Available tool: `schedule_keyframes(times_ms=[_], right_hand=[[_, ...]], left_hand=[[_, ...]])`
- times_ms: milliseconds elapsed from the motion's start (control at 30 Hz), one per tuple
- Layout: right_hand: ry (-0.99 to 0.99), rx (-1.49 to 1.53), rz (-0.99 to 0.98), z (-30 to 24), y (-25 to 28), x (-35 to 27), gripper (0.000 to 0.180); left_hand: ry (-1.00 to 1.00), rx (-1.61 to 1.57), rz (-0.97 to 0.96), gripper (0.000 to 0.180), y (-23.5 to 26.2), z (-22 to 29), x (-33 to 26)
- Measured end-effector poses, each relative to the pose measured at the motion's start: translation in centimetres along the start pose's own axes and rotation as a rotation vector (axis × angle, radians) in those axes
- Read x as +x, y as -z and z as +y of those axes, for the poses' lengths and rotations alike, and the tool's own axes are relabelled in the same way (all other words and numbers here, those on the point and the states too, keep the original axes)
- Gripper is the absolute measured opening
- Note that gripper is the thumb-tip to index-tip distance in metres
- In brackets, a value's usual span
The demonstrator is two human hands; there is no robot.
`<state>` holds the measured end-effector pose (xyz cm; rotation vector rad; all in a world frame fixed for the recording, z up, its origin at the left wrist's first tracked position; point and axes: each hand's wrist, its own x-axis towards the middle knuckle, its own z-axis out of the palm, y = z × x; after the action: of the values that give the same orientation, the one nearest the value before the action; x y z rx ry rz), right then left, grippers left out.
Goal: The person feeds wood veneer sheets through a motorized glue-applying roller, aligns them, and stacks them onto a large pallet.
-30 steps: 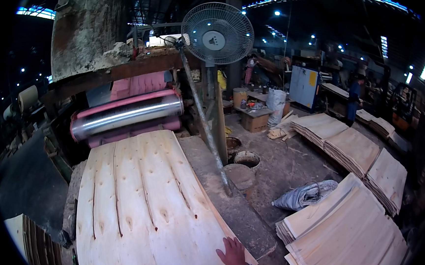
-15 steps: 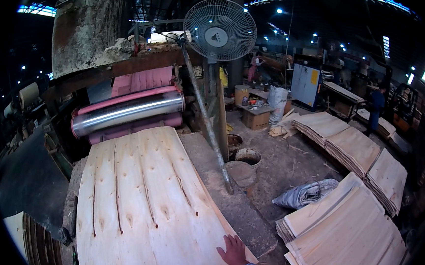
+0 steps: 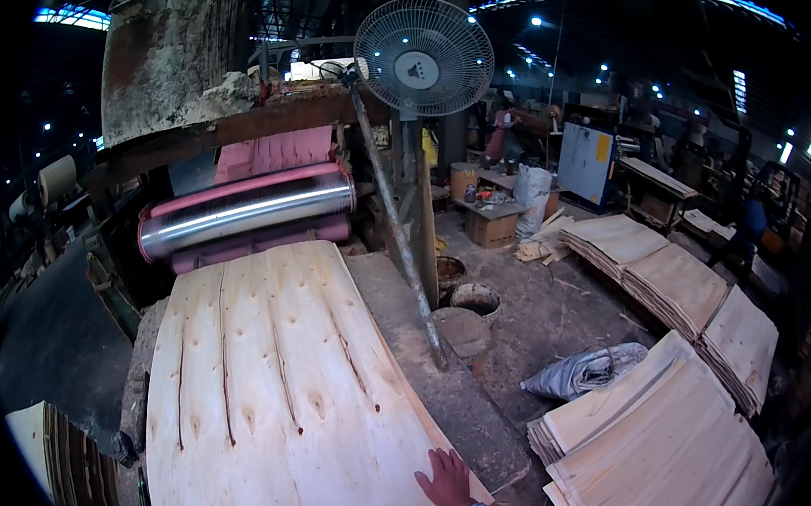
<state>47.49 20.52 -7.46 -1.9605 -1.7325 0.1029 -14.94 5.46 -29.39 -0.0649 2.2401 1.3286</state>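
A metal roller (image 3: 249, 209) sits at the far end of a wide wood sheet (image 3: 274, 385) — the right hand (image 3: 447, 479) rests flat on its near right edge, fingers spread. Stacked sheets (image 3: 664, 450) lie rightward.

veneer sheet (image 3: 283, 395) fed further out from roller (image 3: 249, 209)

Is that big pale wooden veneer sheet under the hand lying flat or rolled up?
Spread flat. The pale veneer sheet lies open from the shiny metal roller toward the camera, with the right hand resting near its edge.
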Motion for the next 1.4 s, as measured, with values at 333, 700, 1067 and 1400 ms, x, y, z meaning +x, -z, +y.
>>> schedule_keyframes(times_ms=[333,700,1067,1400], right_hand=[[0.0,0.008,-0.002,-0.1,0.0,0.0,0.063],[-0.012,0.013,-0.015,-0.1,0.2,0.0,0.063],[-0.003,0.01,-0.019,-0.1,0.2,-0.1,0.063],[-0.002,0.014,-0.025,-0.1,0.4,0.1,0.062]], left_hand=[[-0.003,-0.043,-0.009,0.087,0.0,1.0,-1.4],[-0.007,-0.093,-0.032,0.088,-0.2,2.1,-3.3],[-0.016,-0.147,-0.056,0.088,-0.1,3.4,-5.0],[-0.018,-0.255,-0.108,0.089,0.0,4.8,-8.1]])
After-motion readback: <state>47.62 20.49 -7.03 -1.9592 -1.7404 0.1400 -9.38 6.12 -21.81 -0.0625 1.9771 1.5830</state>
